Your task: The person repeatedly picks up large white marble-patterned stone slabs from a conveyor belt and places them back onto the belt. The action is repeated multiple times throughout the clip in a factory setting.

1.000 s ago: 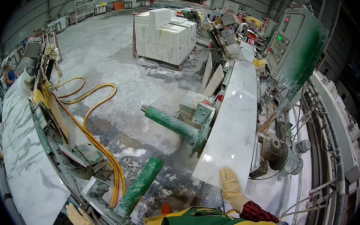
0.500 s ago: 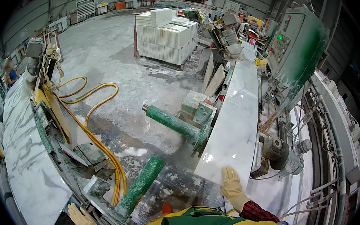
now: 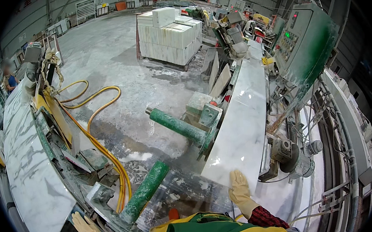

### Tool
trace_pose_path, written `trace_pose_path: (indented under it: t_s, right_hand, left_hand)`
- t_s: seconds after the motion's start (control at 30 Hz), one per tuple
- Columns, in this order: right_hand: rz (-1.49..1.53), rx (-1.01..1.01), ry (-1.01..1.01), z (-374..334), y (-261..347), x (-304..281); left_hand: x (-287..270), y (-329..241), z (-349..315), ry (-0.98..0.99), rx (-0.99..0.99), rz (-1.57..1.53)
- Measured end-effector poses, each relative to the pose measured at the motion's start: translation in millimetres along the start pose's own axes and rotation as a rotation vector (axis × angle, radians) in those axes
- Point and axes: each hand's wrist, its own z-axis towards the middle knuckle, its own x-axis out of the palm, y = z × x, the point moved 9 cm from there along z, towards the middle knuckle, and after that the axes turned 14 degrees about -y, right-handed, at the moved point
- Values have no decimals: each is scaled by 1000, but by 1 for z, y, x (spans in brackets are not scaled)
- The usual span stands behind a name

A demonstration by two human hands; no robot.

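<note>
A cream rubber glove covers my right hand [image 3: 240, 191], whose outstretched fingers lie flat on the near end of a long white marble slab [image 3: 240, 124]. My left hand [image 3: 87, 231], in a matching glove, is open with its fingers spread. It is beside the near corner of a grey-veined white marble slab [image 3: 32, 173] on the left; I cannot tell whether it touches the edge. Neither hand grips anything. Between the two slabs, green rollers [image 3: 146, 191] stick out from the machine frames.
Yellow hoses [image 3: 105, 154] loop over the wet floor. A stack of white slabs [image 3: 168, 42] stands farther back. On the right are a green control box [image 3: 305, 43] with lit displays and motors [image 3: 301, 163]. Another person [image 3: 10, 78] stands at the far left.
The view has shifted slightly. My right hand stays flat on the slab's end, and my left hand stays open near the left slab.
</note>
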Motion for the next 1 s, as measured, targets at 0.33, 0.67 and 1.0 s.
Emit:
trace_pose_path:
  t_s: [0.33, 0.67, 1.0]
  right_hand:
    - [30, 26, 11, 11, 5, -10]
    - [37, 17, -27, 6, -4, 4]
    - [55, 81, 5, 7, -3, 0]
  left_hand:
    - [-2, 3, -6, -20, 10, -23]
    - [-3, 2, -10, -12, 19, -15]
    - [-12, -6, -8, 69, -15, 34]
